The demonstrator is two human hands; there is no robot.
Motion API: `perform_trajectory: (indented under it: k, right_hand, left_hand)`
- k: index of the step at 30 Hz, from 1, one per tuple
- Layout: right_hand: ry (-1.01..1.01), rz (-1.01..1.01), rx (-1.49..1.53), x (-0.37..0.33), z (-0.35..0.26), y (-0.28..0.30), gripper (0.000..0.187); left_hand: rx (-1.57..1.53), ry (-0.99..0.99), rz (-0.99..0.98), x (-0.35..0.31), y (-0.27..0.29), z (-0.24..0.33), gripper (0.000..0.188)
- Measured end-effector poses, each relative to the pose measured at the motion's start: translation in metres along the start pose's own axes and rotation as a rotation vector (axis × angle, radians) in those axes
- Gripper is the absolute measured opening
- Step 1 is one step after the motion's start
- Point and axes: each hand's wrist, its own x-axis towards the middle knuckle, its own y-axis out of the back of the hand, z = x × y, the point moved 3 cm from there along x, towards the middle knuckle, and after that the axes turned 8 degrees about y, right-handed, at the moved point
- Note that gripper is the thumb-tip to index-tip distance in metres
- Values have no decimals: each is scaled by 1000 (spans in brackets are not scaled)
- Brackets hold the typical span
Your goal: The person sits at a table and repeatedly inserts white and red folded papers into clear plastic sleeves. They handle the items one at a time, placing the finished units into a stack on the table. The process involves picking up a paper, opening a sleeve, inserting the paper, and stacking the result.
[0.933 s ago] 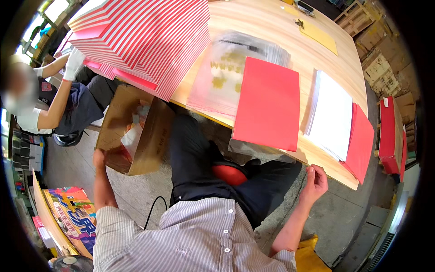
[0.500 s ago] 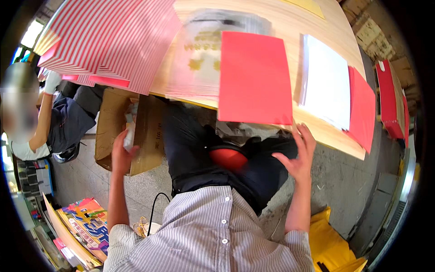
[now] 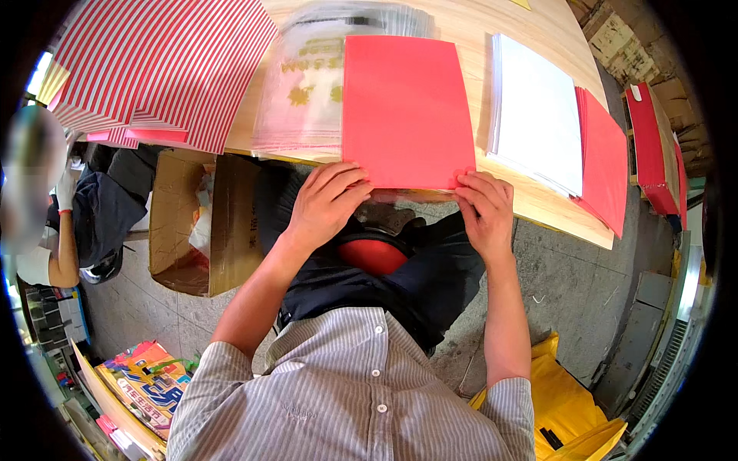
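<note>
A flat red sheet point(image 3: 407, 111) lies at the table's front edge, its near side reaching slightly past that edge. My left hand point(image 3: 327, 201) is closed on its near left corner, fingers on top and thumb mostly hidden. At the near right corner, my right hand point(image 3: 486, 209) pinches the sheet between fingertips and thumb. Whether it is one sheet or several cannot be told. Clear printed plastic bags point(image 3: 304, 100) lie in a stack partly under its left side. To its right sit a stack of white sheets point(image 3: 538, 115) and more red sheets point(image 3: 603, 161).
Red-and-white striped stacks point(image 3: 169, 69) fill the table's left end. Below stands an open cardboard box point(image 3: 177, 246) with crumpled plastic inside. A co-worker with white gloves point(image 3: 65, 188) sits at far left. A yellow bag point(image 3: 569, 411) lies on the floor at right.
My left hand has come up from the cardboard box, where it had whitish plastic, to the red sheet's left corner. My right hand has moved onto the right corner. The plastic is in the box.
</note>
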Motion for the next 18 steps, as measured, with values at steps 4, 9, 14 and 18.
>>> perform_trajectory:
  k: [4, 9, 14, 18]
  right_hand:
    - [-178, 51, 146, 8, 7, 0, 11]
    - [-305, 109, 232, 10, 9, -7, 8]
    - [-534, 179, 379, 7, 9, -17, 9]
    - [-552, 172, 399, 10, 13, -20, 10]
  left_hand:
    - [-123, 149, -15, 10, 4, 1, 14]
    - [-162, 272, -56, 22, 7, 1, 11]
    - [-149, 382, -71, 26, 2, -1, 9]
    - [-159, 441, -91, 27, -1, -4, 8]
